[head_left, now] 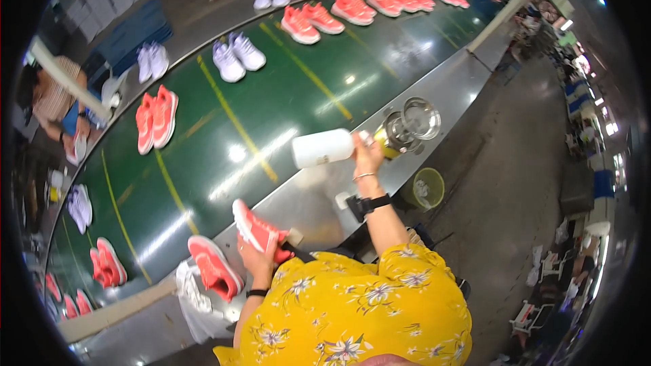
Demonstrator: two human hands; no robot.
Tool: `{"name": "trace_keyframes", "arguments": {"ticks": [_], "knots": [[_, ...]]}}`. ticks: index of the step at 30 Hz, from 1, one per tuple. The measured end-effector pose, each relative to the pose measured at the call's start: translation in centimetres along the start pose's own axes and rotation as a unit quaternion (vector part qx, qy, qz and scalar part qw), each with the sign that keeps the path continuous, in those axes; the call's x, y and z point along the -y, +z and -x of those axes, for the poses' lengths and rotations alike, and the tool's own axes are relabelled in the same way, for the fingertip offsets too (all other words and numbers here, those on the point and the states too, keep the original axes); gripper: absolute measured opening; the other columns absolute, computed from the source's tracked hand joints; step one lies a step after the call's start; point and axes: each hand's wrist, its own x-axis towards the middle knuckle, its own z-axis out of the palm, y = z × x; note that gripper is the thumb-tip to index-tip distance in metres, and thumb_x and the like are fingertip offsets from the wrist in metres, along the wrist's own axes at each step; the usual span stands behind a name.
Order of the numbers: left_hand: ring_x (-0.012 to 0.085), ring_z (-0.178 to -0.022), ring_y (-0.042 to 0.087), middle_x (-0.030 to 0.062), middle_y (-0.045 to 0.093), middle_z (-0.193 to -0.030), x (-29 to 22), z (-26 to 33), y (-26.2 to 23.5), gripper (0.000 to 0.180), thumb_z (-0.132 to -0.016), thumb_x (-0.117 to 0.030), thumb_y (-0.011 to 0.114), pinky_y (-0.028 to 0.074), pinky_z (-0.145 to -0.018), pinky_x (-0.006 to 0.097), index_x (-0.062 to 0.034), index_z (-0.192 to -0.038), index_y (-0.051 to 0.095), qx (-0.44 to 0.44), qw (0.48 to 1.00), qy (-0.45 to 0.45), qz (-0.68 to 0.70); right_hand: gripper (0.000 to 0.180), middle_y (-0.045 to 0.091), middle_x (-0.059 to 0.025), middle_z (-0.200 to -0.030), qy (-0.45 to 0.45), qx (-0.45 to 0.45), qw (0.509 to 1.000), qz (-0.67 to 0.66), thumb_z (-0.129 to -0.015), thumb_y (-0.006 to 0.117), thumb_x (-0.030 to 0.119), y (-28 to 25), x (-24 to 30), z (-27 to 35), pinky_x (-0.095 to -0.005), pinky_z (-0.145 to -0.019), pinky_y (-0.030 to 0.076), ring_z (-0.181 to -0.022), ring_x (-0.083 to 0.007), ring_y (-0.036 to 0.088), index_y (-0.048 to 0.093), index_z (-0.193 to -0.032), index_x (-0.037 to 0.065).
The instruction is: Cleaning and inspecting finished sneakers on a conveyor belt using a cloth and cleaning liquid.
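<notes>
My left hand (255, 259) is closed around a coral sneaker (252, 225) with a white sole, held tilted over the metal ledge. Beside it, to the left, a second coral sneaker (215, 266) rests near a crumpled white cloth or bag (194, 293). My right hand (367, 157) grips a white bottle (324, 148) by its narrow end; the bottle lies sideways in the air by the belt's near edge. Just right of that hand stand a yellow can (388, 142) and a round clear-looking metal dish (421, 119) on the ledge.
A green conveyor belt (291, 95) with yellow lines curves past, carrying coral sneakers (157, 119) and lavender sneakers (239, 56). A greenish bin (427, 188) stands on the floor at my right. Another person (64, 105) sits across the belt at far left.
</notes>
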Motion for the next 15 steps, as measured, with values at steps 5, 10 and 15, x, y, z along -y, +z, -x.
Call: {"name": "trace_keyframes", "arguments": {"ticks": [5,10,15], "knots": [[0.0427,-0.126,0.049,0.0254,0.052,-0.134,-0.2,0.4,-0.2,0.109,-0.066,-0.051,0.087,0.044,-0.101,0.051,-0.0011,-0.147,0.033,-0.028,0.999,0.011,-0.018,0.046,0.070,-0.0064,-0.095,-0.196,0.106,0.943,0.247,-0.077,0.087,0.013,0.8,2.6,1.9,-0.0284,-0.074,0.057,-0.081,-0.0152,0.068,0.063,-0.114,0.000],[0.0424,-0.125,0.049,0.0254,0.052,-0.132,0.9,0.6,-0.1,0.108,-0.067,-0.050,0.087,0.045,-0.100,0.051,-0.0010,-0.146,0.033,-0.043,0.998,0.001,-0.053,0.045,0.072,-0.0133,-0.108,-0.477,0.196,0.734,0.442,-0.075,0.087,0.017,-1.3,-0.9,2.8,-0.0375,-0.080,0.058,-0.092,-0.0300,0.072,0.065,-0.111,0.004],[0.0418,-0.122,0.051,0.0243,0.052,-0.133,0.2,0.4,-0.4,0.108,-0.067,-0.052,0.087,0.046,-0.100,0.049,-0.0025,-0.146,0.034,-0.023,0.999,-0.009,-0.048,0.039,0.071,-0.0132,-0.109,-0.426,0.207,0.749,0.463,-0.079,0.084,0.016,-1.4,-0.7,3.7,-0.0390,-0.084,0.056,-0.096,-0.0302,0.070,0.065,-0.111,0.004]]}}
